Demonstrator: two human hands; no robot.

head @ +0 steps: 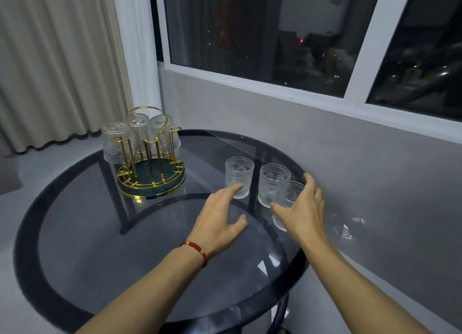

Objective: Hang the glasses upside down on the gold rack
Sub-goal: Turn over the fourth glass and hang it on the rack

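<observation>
From the head camera, the gold rack (150, 163) stands at the far left of the round smoked-glass table (75, 233), and everything else is placed here against it. Three embossed glasses already hang upside down on its prongs: one on the rack's left side (114, 143), one at its back (138, 126), one on its right (163, 131). Three more stand upright to the right of the rack, well apart from it, in a row toward the table's edge: the nearest to the rack (238, 176), a middle one (273, 183), and the farthest (290, 203), close to the rim.

The right hand (303, 208) is cupped around that farthest glass, thumb on its near side and fingers over its far side; it looks like a grasp just forming, and I cannot tell whether it bears weight yet. The left hand (220, 216) is open, fingers spread, its fingertips touching or nearly touching the lower part of the glass nearest the rack.

The risks, as I judge them: the farthest glass sits close to the rim, so a loose grip could send it off the table. The middle glass stands just beside it and could be knocked over as the hand closes. Both hands working at once leaves neither free to steady the rack, which could tip with three glasses already loading its far side.

Count: one rack, six glasses, three hung and three waiting, two hands.
</observation>
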